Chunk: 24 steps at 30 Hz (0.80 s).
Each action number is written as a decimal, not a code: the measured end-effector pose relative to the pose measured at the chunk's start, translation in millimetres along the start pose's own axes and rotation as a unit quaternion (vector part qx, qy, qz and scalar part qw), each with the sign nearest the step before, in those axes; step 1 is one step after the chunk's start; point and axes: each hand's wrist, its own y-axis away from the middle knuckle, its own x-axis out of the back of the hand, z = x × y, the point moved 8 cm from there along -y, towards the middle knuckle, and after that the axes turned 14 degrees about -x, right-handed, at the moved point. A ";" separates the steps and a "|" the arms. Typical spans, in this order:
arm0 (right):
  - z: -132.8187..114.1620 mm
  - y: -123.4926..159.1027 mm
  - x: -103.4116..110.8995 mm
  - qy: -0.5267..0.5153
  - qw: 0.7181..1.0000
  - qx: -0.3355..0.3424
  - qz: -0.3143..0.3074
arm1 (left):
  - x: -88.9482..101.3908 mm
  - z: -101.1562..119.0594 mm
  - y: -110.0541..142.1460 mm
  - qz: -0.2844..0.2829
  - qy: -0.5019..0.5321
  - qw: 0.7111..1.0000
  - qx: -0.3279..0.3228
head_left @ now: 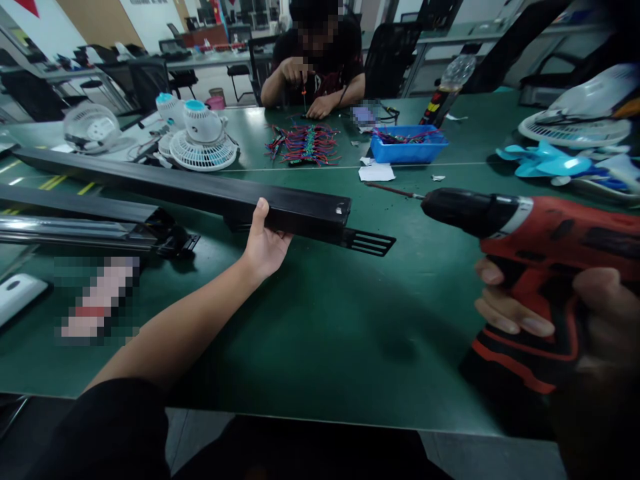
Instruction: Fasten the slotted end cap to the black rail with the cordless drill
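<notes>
- Head view: I have my left hand (267,247) closed round a long black bar (310,208), thumb on top, fingers mostly hidden behind it.
- That bar slants in from the far left and ends mid-table, a slotted plate (370,243) jutting from its right end.
- With my right hand (515,307) I grip a red and black drill (550,227) by its handle; I can't tell whether the trigger is pressed.
- Its long bit (390,190) points left, the tip near the bar's end but apart from it.
- To the left I see more black bars (80,203) lying on the green table (310,347).
- Beyond, a co-worker (320,60) sits holding a thin tool (304,90) upright, behind a cluster of wired boards (305,145).
- Beside that cluster I make out a blue bin (410,150) with wires in it; white fans (203,150) stand farther left.
</notes>
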 end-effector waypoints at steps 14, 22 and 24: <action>20.5 -24.0 -5.7 0.001 0.997 0.076 -0.029 | 7.6 0.5 -3.7 -0.003 0.028 0.999 0.025; 30.3 -22.3 -2.4 0.054 0.995 0.033 -0.078 | 17.5 -2.7 -7.3 -0.020 0.031 0.998 0.052; 30.7 -21.1 -0.8 0.055 0.995 0.029 -0.074 | 18.8 -3.2 -8.0 -0.015 0.027 0.998 0.052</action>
